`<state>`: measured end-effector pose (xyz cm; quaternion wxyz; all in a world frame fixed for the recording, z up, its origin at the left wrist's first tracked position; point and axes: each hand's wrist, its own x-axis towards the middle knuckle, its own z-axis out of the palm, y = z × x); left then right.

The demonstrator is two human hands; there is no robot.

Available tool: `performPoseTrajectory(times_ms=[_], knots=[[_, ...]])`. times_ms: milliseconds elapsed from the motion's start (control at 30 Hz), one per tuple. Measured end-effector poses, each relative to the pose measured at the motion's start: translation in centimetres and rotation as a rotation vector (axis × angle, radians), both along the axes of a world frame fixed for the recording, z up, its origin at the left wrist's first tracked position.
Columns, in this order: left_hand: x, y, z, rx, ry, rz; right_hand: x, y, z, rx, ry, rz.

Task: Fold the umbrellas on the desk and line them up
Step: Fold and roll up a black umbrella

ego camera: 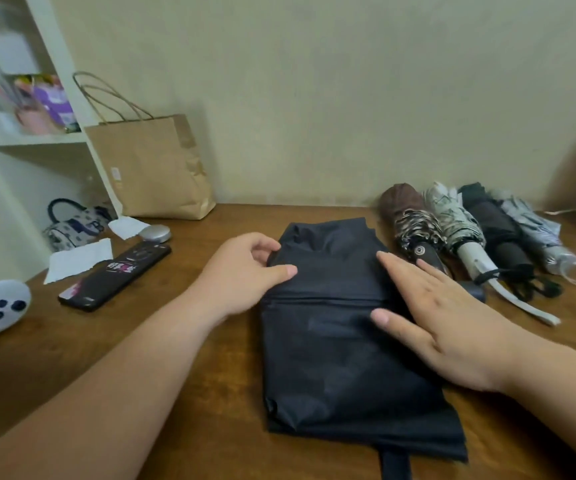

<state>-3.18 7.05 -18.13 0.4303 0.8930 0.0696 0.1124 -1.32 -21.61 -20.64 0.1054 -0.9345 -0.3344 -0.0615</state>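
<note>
Just left of the folded row (pixel 470 233), your left hand (pixel 245 275) pinches the edge of the black umbrella (pixel 328 355) while your right hand (pixel 452 323) presses it flat, fingers (pixel 404 269) straight; ease that pressure and the slick pleats may spring loose.

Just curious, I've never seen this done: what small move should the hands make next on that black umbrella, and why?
Probably fold the edge the left hand pinches over toward the middle, while the flat right hand pins the black umbrella. Its cloth lies spread wide, unlike the four rolled umbrellas.
</note>
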Motion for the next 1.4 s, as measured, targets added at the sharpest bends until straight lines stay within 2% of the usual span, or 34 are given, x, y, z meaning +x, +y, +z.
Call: performPoseTrajectory(times_ms=[100,233,333,467,567,733,900,1000,1133,1400], knots=[[-0.1,0.6,-0.7,-0.047,-0.015,-0.091,1.1,-0.2,-0.1,0.155,-0.028,-0.041],[-0.2,2.1,-1.4,0.045,0.094,-0.269,2.1,-0.1,-0.7,0.260,-0.073,-0.017],[0.4,2.7,-1.6,0.028,0.059,-0.277,2.6,-0.6,-1.4,0.353,-0.116,0.043],[0.7,2.9,-1.9,-0.090,0.038,-0.265,3.2,-1.1,-1.8,0.428,-0.127,0.128],[0.9,2.5,-1.9,0.023,0.041,-0.237,3.2,-1.3,-1.8,0.403,-0.141,0.138],[0.6,1.8,-1.5,0.231,-0.051,-0.201,3.5,-0.9,-1.5,0.333,-0.363,0.116],[0.7,1.9,-1.8,0.215,-0.108,-0.240,3.0,-1.4,-1.6,0.423,-0.239,-0.006],[0.8,1.9,-1.7,0.194,-0.041,-0.233,3.0,-1.7,-1.4,0.448,-0.192,-0.037],[0.9,1.9,-1.7,0.210,-0.027,-0.238,2.9,-2.0,-1.1,0.491,-0.128,-0.054],[0.8,0.8,-1.3,0.075,-0.133,-0.244,2.8,-2.2,-1.0,0.515,-0.085,-0.030]])
